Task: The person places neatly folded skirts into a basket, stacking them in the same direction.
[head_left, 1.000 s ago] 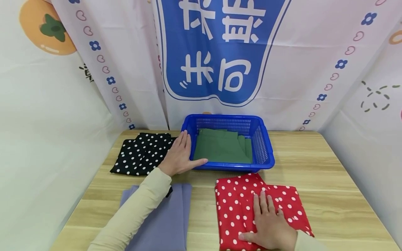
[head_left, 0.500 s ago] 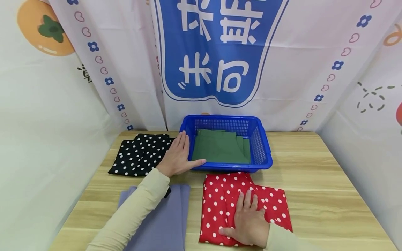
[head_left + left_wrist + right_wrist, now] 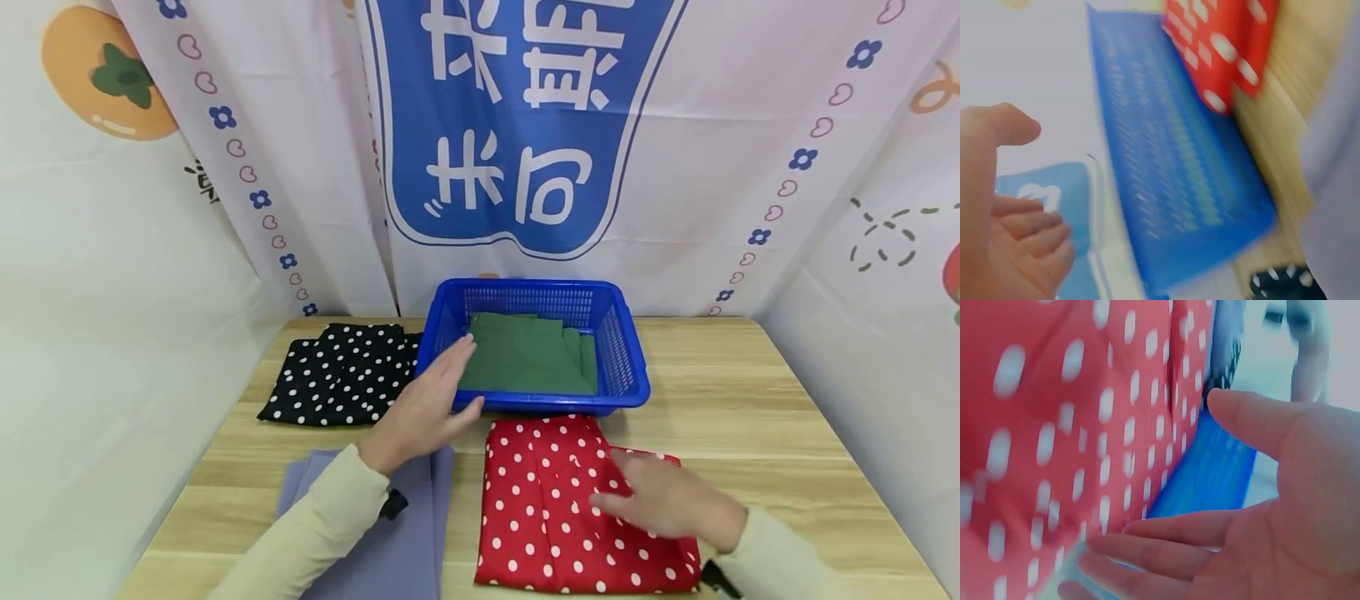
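My left hand (image 3: 422, 410) is lifted beside the near left corner of the blue plastic basket (image 3: 633, 367), fingers extended and holding nothing. Folded green cloth (image 3: 525, 354) lies inside the basket. Over the right part of a folded red cloth with white dots (image 3: 536, 508) hovers my right hand (image 3: 671, 497), blurred, with its fingers stretched out. The right wrist view shows the same red polka-dot cloth (image 3: 1085, 425) facing an open palm. In the left wrist view the basket (image 3: 1166, 144) is blurred beside the loosely bent fingers.
A folded black cloth with white dots (image 3: 337, 375) lies left of the basket. Folded lavender cloth (image 3: 397, 533) is partly under my left forearm. The wooden table (image 3: 780, 450) ends at a printed white curtain (image 3: 675, 208) behind the basket.
The red polka-dot cloth slid left under my right hand, which has since lifted off and moved right. My left hand has come off the basket's left rim and moved slightly toward me.
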Tool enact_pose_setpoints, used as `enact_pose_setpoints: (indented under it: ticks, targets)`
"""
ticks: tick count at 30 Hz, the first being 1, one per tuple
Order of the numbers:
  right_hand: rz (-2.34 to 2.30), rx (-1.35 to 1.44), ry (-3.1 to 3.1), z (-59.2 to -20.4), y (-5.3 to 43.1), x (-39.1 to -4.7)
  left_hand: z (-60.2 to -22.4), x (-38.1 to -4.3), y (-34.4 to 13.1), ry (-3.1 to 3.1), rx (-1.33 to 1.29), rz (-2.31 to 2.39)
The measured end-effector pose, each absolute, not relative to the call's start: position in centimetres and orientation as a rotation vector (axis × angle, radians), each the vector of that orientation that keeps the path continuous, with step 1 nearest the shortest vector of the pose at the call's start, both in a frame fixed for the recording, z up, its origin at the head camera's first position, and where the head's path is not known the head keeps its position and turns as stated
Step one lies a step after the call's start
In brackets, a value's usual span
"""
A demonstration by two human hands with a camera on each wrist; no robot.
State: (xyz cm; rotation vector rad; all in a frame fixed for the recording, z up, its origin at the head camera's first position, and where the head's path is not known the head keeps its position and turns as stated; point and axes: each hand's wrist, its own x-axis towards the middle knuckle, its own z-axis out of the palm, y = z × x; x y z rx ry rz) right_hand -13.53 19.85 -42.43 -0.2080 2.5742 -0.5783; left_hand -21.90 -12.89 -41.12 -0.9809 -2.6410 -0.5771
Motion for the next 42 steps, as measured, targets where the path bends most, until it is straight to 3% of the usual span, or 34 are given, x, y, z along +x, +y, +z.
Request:
enact_pose_setpoints:
  ticks: [3, 7, 11, 21, 28, 42]
  targets:
    - [-0.591, -0.160, 2.586, -41.3, 22.8, -14.7, -40.0, -19.8, -12.7, -2.605, -1.125, -0.828]
    - [-0.546, -0.095, 2.580, -41.1, 26.6, -15.5, -40.1, -17.2, -12.3, -2.679, -1.140, -1.552]
    - [-0.589, -0.071, 2.559, -42.1, 29.4, -15.2, -41.8, -15.2, -12.2, -2.726, -0.803, -2.174]
    - [-1.086, 0.134, 2.399, -45.2, 31.0, -13.7, -45.0, -13.8, -12.7, -2.498, -0.031, -2.840]
    - [-1.432, 0.151, 2.056, -47.4, 30.8, -13.7, -46.6, -13.7, -11.6, -2.292, 0.265, -2.891]
    - [-1.513, 0.225, 1.986, -47.8, 28.1, -11.8, -48.7, -12.8, -7.9, -2.316, 0.107, -2.862]
